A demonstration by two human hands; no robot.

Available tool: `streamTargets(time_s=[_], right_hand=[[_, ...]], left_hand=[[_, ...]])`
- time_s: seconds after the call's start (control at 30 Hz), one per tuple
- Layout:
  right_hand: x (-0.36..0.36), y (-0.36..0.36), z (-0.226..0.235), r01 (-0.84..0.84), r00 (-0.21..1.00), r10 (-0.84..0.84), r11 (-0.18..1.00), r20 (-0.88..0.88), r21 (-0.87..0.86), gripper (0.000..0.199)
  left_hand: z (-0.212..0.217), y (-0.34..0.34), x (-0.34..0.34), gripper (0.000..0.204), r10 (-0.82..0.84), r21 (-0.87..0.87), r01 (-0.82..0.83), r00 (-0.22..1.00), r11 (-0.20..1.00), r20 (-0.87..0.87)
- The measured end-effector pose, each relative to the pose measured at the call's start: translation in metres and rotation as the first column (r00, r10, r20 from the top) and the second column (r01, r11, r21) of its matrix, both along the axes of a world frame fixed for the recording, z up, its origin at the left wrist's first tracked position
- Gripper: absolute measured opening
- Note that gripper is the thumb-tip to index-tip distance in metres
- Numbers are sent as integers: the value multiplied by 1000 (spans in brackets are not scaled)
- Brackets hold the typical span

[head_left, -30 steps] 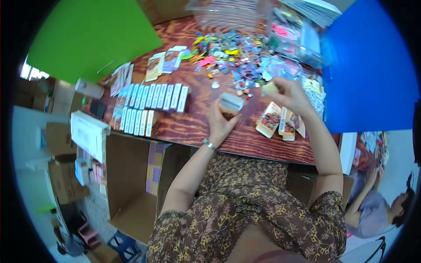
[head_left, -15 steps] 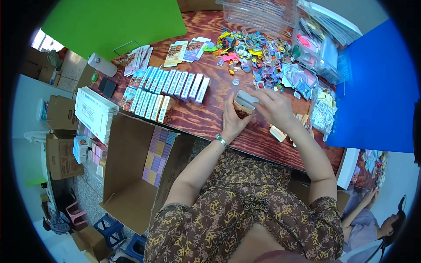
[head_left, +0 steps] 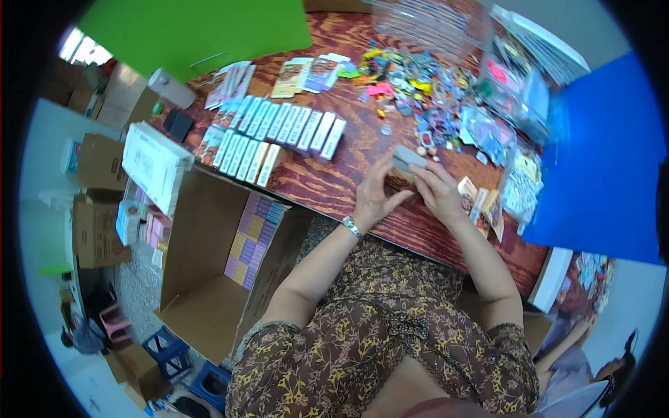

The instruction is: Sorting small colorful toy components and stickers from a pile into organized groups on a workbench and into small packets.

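Both of my hands meet over the near part of a brown wooden table. My left hand and my right hand grip one small pale box between them, just above the tabletop. A metal band circles my left wrist. To the left of my hands lie two rows of small upright packets, blue and pale. A few flat orange-and-white packets lie right beside my right hand.
Many small colourful trinkets and clear bags cover the far right of the table. A green sheet lies far left, a blue sheet at the right. An open cardboard box holding stacked packets stands below the table's left edge. Another person sits at the lower right.
My right hand came down from the trinket pile onto the small box held by my left hand. The view has shifted, showing more of the floor and boxes at the left.
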State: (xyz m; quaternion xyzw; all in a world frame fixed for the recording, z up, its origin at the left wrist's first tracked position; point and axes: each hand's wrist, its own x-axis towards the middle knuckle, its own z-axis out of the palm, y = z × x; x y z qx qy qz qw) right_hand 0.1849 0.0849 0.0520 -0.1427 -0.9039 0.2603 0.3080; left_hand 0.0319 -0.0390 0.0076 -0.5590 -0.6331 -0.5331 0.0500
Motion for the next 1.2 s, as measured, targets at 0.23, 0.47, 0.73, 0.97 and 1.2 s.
streamTargets(time_s=[0.23, 0.47, 0.73, 0.97, 1.2], right_hand=[[29, -2, 2, -73, 988, 58, 992, 144, 101, 27], [25, 13, -13, -211, 968, 201, 976, 152, 53, 28], [17, 22, -9, -211, 957, 204, 977, 206, 13, 32], [24, 20, -8, -224, 966, 216, 973, 140, 45, 38], [13, 5, 7, -146, 955, 212, 944, 207, -295, 55]], left_hand=[[-12, 0, 21, 79, -195, 98, 175, 944, 980, 266], [-12, -19, 18, 76, -81, 39, 74, 967, 996, 240], [-21, -8, 0, 63, -153, 57, 143, 942, 988, 297], [-15, -1, 6, 50, -215, 110, 190, 925, 976, 312], [-13, -7, 7, 19, -242, 100, 221, 895, 970, 374]])
